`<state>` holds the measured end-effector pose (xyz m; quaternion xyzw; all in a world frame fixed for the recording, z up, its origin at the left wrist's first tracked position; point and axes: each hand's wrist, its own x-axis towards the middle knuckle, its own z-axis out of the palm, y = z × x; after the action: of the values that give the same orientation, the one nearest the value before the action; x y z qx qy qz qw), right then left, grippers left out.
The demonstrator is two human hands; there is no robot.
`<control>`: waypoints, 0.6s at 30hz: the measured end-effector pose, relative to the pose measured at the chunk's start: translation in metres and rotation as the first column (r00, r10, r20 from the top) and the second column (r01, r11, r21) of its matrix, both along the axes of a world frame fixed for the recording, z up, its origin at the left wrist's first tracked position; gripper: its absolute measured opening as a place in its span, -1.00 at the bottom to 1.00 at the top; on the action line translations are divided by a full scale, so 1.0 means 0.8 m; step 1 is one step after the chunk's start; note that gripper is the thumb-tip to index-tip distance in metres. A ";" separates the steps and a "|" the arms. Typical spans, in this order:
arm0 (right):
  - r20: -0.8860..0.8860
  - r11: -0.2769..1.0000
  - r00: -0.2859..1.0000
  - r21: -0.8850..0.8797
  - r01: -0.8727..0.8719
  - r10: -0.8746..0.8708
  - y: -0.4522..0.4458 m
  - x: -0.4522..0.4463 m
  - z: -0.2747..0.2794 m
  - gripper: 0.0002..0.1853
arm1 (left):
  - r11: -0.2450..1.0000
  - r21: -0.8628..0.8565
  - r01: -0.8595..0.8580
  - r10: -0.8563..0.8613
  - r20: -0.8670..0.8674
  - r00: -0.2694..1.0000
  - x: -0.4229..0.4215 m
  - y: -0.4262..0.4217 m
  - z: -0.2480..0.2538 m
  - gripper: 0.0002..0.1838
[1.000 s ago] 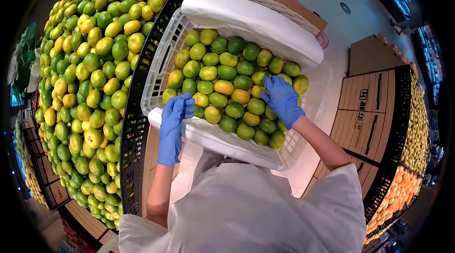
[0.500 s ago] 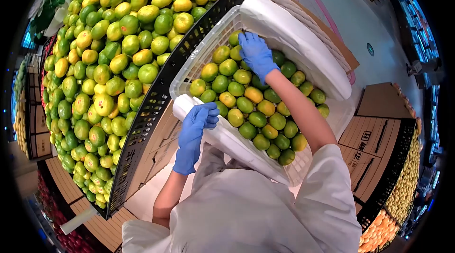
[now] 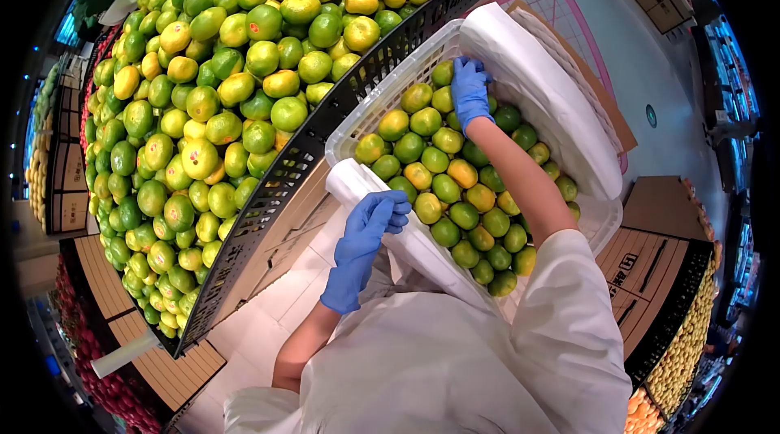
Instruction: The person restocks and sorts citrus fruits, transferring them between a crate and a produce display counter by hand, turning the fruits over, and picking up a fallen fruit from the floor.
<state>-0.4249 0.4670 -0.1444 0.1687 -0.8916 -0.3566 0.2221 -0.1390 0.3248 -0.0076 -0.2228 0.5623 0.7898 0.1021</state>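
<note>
In a white plastic crate [image 3: 388, 76] lie many green and yellow-green mandarins [image 3: 435, 159]. My right hand [image 3: 471, 94], in a blue glove, reaches to the far end of the crate, between the mandarins and the white padding [image 3: 540, 80]. Its fingers curl downward, and their tips and anything in them are hidden. Over the near rim lies a second roll of white padding [image 3: 355, 180]. My left hand [image 3: 372, 224], also gloved in blue, is held just above this roll with the fingers folded; no fruit shows in it.
To the left rises a large heap of mandarins [image 3: 195, 121] behind a black perforated display edge [image 3: 313, 137]. A pink basket [image 3: 587, 23] and cardboard stand beyond the crate. Cartons [image 3: 654, 259] and more fruit displays [image 3: 686, 336] are at the right.
The view has shifted, so the crate and heap sit farther right. My right hand has gone from spread over the mandarins to curled fingers beside the padding. My left hand remains folded near the roll.
</note>
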 end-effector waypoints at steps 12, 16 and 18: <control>0.250 0.443 0.857 -0.896 0.028 0.451 0.051 0.130 0.135 -0.40 | 0.927 0.372 -0.055 0.045 0.035 0.998 -0.051 0.028 -0.019 -0.56; 0.226 0.282 0.730 -0.958 0.047 0.645 0.047 0.215 0.155 -0.31 | 0.432 0.886 -0.171 0.075 0.153 0.985 -0.091 0.046 -0.051 -0.53; 0.255 0.206 0.506 -0.967 0.151 0.824 0.046 0.224 0.157 -0.41 | 0.460 0.865 -0.199 0.042 0.203 0.978 -0.089 0.044 -0.063 -0.55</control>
<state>-0.2454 0.5041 -0.0186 0.3642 -0.8355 0.4091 -0.0445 -0.2099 0.3600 -0.0579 -0.2372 0.0485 0.9517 0.1886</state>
